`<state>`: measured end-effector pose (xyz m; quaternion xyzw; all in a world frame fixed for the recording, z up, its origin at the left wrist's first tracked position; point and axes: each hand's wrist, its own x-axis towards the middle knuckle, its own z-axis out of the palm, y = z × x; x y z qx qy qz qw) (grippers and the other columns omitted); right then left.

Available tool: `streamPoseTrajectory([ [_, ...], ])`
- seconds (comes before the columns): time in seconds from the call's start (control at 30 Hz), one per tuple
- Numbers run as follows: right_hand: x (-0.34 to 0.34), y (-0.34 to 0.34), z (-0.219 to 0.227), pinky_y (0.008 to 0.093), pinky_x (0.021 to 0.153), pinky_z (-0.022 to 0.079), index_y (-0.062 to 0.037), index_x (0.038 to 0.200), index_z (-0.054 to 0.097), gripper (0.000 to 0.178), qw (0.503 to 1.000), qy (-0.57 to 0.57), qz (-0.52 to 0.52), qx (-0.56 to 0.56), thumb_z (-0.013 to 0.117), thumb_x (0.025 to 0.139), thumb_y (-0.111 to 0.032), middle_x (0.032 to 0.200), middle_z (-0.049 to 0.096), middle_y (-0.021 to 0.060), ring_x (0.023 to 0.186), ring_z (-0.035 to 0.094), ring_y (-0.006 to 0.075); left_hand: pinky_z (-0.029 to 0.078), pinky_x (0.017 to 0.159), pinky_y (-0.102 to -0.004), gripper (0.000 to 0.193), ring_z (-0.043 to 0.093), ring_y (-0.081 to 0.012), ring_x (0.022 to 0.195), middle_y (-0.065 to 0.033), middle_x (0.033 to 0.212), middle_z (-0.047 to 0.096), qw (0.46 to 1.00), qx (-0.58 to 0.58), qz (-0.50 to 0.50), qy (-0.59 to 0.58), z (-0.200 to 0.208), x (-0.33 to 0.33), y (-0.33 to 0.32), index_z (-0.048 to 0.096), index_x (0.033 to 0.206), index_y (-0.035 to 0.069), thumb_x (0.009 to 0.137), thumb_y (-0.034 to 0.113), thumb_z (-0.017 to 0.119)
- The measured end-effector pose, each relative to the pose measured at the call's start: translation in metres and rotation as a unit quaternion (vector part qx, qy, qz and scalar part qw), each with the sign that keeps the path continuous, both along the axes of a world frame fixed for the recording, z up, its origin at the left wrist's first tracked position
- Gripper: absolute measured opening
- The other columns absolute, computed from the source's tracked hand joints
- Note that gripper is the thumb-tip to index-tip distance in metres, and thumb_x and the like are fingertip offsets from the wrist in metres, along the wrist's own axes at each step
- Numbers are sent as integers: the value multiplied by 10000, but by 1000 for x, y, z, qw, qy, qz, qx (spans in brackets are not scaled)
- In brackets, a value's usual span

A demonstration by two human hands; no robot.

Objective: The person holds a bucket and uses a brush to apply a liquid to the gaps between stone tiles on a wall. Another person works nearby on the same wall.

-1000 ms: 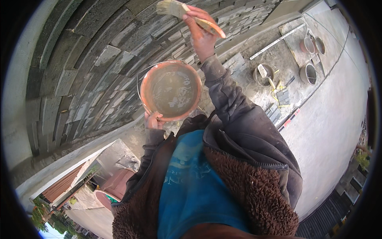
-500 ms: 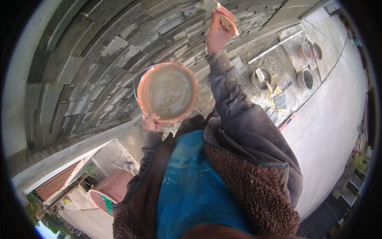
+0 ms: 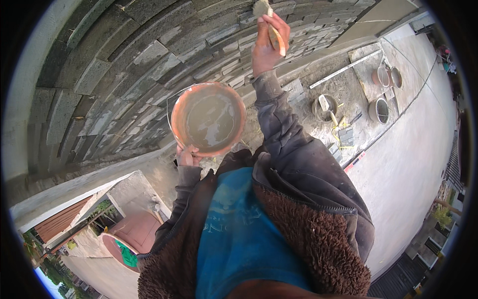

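Although brushing of the stone-clad wall (image 3: 124, 84) seems underway, how much remains is indeterminable; the left hand (image 3: 187, 156) grips an orange bucket (image 3: 241, 112) by its rim, and the right hand (image 3: 266, 52) closes firmly around a paintbrush (image 3: 270, 12).

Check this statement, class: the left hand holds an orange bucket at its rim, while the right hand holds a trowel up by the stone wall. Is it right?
Not quite: the head view shows a brush, not a trowel, in the right hand up by the stone wall. The left hand does hold the orange bucket at its rim.
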<state>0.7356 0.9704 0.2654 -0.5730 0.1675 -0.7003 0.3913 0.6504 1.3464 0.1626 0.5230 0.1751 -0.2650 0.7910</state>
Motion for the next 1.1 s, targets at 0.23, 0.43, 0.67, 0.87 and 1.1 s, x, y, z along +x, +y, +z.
streamPoseTrajectory([
  [0.23,-76,85,23,350,810,584,-51,1072,729,190,847,290,445,8,748,885,-77,1038,715,126,932,720,253,657,823,-528,580,692,-295,972,-106,1116,612,1000,24,18,6,3,0,-12,518,1300,80,745,-79,566],
  [0.43,-104,123,-88,446,737,589,-99,1080,691,217,653,633,343,-235,669,876,-170,993,699,140,855,722,330,647,714,-398,480,683,-213,856,-76,1029,628,999,44,-20,-14,-6,6,-37,549,1215,67,755,-70,566],
  [0.67,-143,118,-7,418,827,573,-138,1064,716,261,856,348,323,-204,732,804,-114,1093,670,85,989,671,270,604,657,-339,448,649,-175,786,-53,977,621,1000,-1,-5,-9,-17,11,-47,550,1192,75,769,-73,564],
  [0.87,-148,106,-52,391,913,564,-120,981,761,245,861,367,312,-163,802,744,-69,1052,707,59,1011,687,304,632,720,-405,469,658,-217,828,-61,1039,611,1000,-1,-27,-5,-11,22,-57,545,1197,94,765,-88,561],
  [1.1,-58,5,28,328,850,564,-83,1029,779,150,999,47,26,-4,750,905,-4,1233,644,121,1020,671,250,645,810,-488,511,679,-275,938,-83,1091,597,999,10,-33,6,-4,13,-39,526,1233,93,754,-83,563],
])
